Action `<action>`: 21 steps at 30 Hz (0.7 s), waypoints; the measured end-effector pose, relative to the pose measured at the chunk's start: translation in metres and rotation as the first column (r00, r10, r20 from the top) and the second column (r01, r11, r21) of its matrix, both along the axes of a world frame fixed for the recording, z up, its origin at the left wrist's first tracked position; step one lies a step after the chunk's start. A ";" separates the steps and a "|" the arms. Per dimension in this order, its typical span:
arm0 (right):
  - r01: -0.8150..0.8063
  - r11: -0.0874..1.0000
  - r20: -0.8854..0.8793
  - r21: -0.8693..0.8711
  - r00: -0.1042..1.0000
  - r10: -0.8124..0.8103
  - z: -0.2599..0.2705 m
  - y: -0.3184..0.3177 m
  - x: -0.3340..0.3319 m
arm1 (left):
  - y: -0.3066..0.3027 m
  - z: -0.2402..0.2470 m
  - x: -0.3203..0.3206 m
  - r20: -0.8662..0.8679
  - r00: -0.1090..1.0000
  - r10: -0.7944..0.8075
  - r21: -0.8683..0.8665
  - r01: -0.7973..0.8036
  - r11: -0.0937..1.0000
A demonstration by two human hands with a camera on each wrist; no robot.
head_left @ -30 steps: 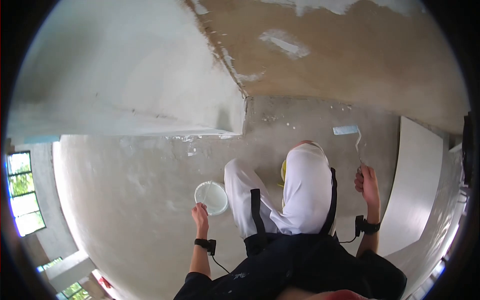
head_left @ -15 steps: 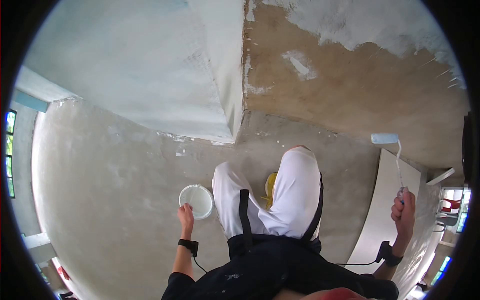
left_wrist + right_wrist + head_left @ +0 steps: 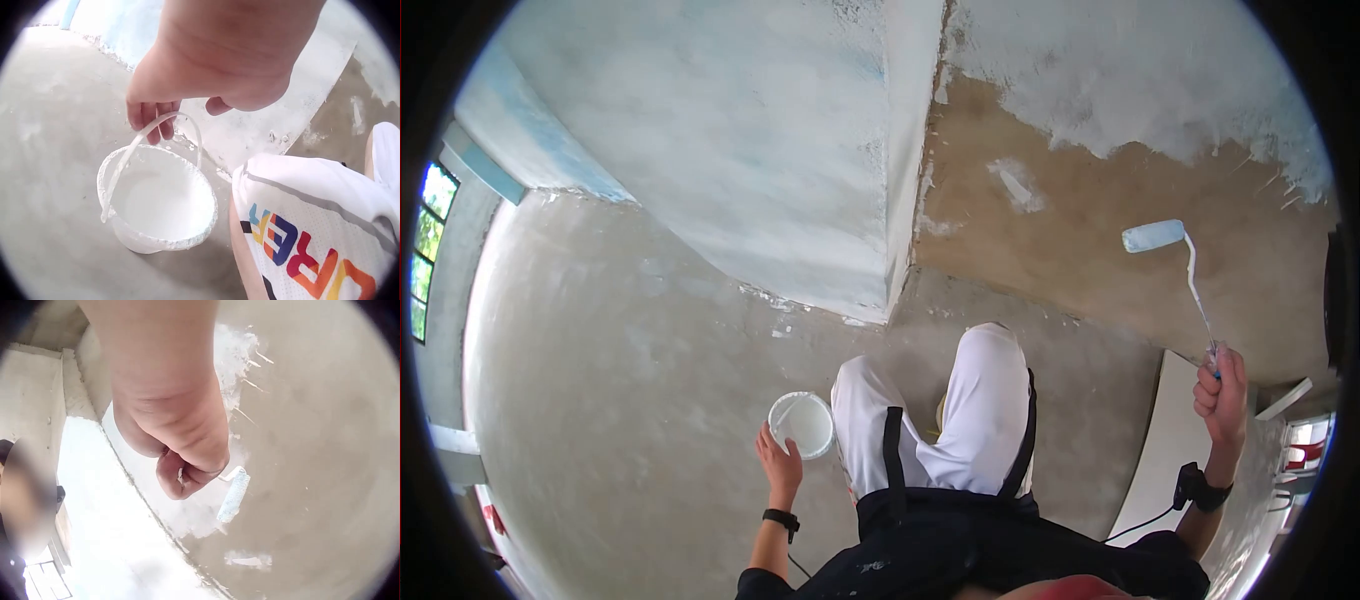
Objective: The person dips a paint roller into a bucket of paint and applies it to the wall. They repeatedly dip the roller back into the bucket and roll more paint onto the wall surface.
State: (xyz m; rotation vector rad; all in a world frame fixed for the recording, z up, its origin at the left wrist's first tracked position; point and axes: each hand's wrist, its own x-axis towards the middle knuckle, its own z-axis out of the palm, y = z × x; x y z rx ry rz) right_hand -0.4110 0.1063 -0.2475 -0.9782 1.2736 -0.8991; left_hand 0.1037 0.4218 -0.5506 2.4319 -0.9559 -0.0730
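the right hand (image 3: 1222,385) has a closed grip on the handle of the paint roller (image 3: 1153,236), whose wet sleeve is raised against the bare brown part of the wall (image 3: 1100,250). the left hand (image 3: 219,56) hangs low beside the leg, its grip curled round the thin handle of the paint bucket (image 3: 159,200), which holds white paint and looks to hang just above the concrete floor (image 3: 600,350). judging by the surfaces, the job is partly done: the corner face (image 3: 750,150) on the left is white down to the floor and the top of the right wall is rolled, but a wide brown band below it, with only one white dab, is unpainted.
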 end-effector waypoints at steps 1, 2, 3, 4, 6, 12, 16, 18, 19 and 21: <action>-0.028 1.000 0.012 -0.001 1.000 0.028 -0.002 0.000 0.001 | 0.003 0.011 -0.010 0.156 0.987 -0.050 0.025 0.046 0.999; -0.031 1.000 0.014 -0.002 0.999 0.031 -0.003 0.001 0.003 | 0.012 0.017 -0.022 0.103 0.989 -0.109 0.051 0.104 0.993; -0.044 0.999 0.016 -0.004 0.999 0.044 -0.004 0.002 0.006 | 0.028 0.015 -0.037 0.047 0.985 -0.166 0.074 0.163 0.984; -0.060 0.998 0.019 -0.005 0.998 0.061 -0.004 0.002 0.007 | 0.046 0.008 -0.055 -0.052 0.979 -0.196 0.054 0.199 0.979; -0.068 0.998 0.030 -0.012 0.997 0.068 -0.008 0.002 0.008 | 0.095 -0.032 -0.086 -0.305 0.932 -0.197 0.108 0.239 0.965; -0.139 0.990 0.056 -0.001 0.989 0.139 -0.024 -0.006 0.020 | 0.167 -0.002 -0.142 -0.978 0.206 -0.035 -0.027 0.043 0.999; -0.132 0.991 0.040 0.006 0.991 0.131 -0.028 -0.009 0.030 | 0.168 0.042 -0.146 -0.982 0.185 0.048 0.077 0.153 0.985; -0.125 0.992 0.037 0.030 0.992 0.124 -0.028 -0.010 0.032 | 0.174 0.048 -0.144 -0.981 0.179 0.072 0.109 0.204 0.973; -0.135 0.990 0.045 0.039 0.990 0.134 -0.028 -0.012 0.034 | 0.174 0.049 -0.144 -0.981 0.178 0.080 0.120 0.223 0.967; -0.121 0.992 0.036 0.045 0.992 0.120 -0.027 -0.012 0.037 | 0.178 0.052 -0.145 -0.979 0.180 0.099 0.143 0.254 0.956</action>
